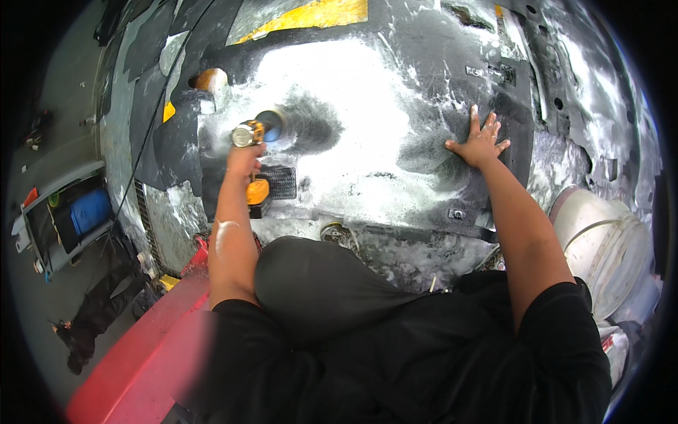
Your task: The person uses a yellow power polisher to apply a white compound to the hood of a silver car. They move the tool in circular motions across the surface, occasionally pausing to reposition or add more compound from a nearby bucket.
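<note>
My left hand is wrapped round the grip of a yellow and black cordless drill. At the drill's front a round brush or pad, blurred as if spinning, meets a large dark panel coated with white powder or foam. A greyish smear lies on the white just right of the tool. Farther right, my right hand lies flat on the panel with its fingers spread. White residue marks my left forearm.
White buckets stand at the right. A red bar or body part slants along the lower left, beside a cart holding a blue item. A thin dark cable hangs down the left side. Yellow patches show through cut openings.
</note>
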Demonstrator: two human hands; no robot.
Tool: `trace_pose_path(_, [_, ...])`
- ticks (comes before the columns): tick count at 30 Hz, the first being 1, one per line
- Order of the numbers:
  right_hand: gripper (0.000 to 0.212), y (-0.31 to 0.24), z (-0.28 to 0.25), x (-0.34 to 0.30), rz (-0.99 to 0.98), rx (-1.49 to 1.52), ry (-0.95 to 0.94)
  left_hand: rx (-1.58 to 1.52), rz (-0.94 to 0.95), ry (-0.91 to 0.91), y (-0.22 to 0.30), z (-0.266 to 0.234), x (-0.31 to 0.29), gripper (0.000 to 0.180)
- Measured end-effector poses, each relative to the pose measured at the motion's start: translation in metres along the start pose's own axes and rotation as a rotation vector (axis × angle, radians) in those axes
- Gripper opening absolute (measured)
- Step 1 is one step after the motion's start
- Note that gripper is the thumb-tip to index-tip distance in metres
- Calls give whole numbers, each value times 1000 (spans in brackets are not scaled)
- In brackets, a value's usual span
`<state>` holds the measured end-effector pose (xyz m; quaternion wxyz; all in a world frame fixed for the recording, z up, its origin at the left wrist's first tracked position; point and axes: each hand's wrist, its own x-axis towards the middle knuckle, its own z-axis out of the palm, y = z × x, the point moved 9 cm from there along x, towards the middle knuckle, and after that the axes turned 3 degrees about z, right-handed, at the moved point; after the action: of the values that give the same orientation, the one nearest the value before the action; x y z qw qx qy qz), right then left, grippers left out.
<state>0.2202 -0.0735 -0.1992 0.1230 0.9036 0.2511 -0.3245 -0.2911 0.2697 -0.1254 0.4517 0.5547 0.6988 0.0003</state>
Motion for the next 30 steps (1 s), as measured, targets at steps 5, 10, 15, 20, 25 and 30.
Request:
trace_pose_path(5, [128, -2, 1, -1, 2, 20, -8, -148, -94, -12, -23, -25, 9, 17])
trace_pose_path(10, [126, -1, -1, -4, 4, 0, -12, -101, 34, -161, 18, 53, -17, 28])
trace_pose_path(15, [111, -7, -4, -6, 9, 17, 147, 163, 261, -361, 103, 132, -70, 39])
trace_pose_path(20, [92, -10, -11, 10, -15, 24, 425, 305, 479, -323, 139, 187, -67, 57])
trace_pose_path(25, [81, -14, -16, 6, -11, 39, 454, 144, 156, -288, 129, 148, -38, 43])
trace_pose_path(30, [79, -12, -21, 6, -27, 87, 430, 39, 33, -251, 115, 93, -9, 21])
